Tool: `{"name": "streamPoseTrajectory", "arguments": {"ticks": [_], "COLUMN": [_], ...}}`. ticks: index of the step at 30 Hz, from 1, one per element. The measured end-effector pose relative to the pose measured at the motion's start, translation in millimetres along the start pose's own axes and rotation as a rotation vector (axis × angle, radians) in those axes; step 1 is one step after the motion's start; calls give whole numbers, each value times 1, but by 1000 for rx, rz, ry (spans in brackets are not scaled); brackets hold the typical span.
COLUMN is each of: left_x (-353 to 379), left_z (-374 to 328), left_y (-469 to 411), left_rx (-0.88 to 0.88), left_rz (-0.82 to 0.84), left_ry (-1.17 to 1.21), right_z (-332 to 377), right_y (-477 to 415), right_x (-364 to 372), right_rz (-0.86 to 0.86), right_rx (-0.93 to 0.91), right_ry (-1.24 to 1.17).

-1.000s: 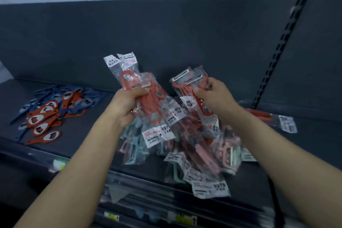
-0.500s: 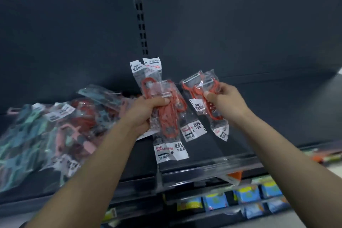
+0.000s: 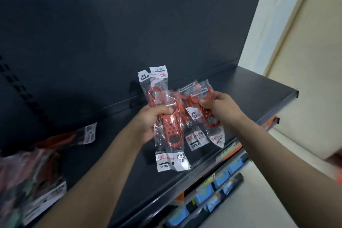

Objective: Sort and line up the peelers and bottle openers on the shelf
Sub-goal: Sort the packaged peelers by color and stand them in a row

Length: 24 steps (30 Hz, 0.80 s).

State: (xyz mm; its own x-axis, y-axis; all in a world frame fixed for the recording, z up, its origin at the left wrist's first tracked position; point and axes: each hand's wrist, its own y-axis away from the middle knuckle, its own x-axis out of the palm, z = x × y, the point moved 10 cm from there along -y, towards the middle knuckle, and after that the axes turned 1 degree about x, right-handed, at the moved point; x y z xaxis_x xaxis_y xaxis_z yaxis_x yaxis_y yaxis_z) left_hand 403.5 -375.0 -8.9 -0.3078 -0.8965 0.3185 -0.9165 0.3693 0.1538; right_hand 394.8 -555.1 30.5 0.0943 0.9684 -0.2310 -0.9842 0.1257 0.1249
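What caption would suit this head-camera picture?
Left hand and right hand each grip bagged red peelers above the dark shelf.

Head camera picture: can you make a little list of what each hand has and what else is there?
Left hand: grips left bunch of bagged red peelers
Right hand: pinches right bunch of bagged red peelers
Height: both bunches held above the dark shelf, not lying on it
Far left: blurry pile of bagged peelers on the shelf
Below: blue packets on a lower shelf

Dim, even light; soft shadows on back panel; left edge motion-blurred; wide-angle bending.
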Motion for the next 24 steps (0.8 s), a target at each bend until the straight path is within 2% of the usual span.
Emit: {"name": "streamPoseTrajectory", "arguments": {"ticks": [6, 11, 14, 24], "left_x": [47, 85, 109, 123], "left_z": [15, 25, 31, 42], "left_y": [-61, -105, -125, -174], "left_rx": [-13, 15, 24, 23], "left_rz": [5, -123, -140, -126], "left_ry": [-2, 90, 173, 262], "right_z": [-17, -27, -35, -61], "right_y": [-53, -105, -129, -179], "right_x": [-57, -102, -123, -122], "right_rz": [64, 168, 222, 410], "right_rx": [21, 15, 29, 185], "right_ry": [-46, 8, 11, -89]}}
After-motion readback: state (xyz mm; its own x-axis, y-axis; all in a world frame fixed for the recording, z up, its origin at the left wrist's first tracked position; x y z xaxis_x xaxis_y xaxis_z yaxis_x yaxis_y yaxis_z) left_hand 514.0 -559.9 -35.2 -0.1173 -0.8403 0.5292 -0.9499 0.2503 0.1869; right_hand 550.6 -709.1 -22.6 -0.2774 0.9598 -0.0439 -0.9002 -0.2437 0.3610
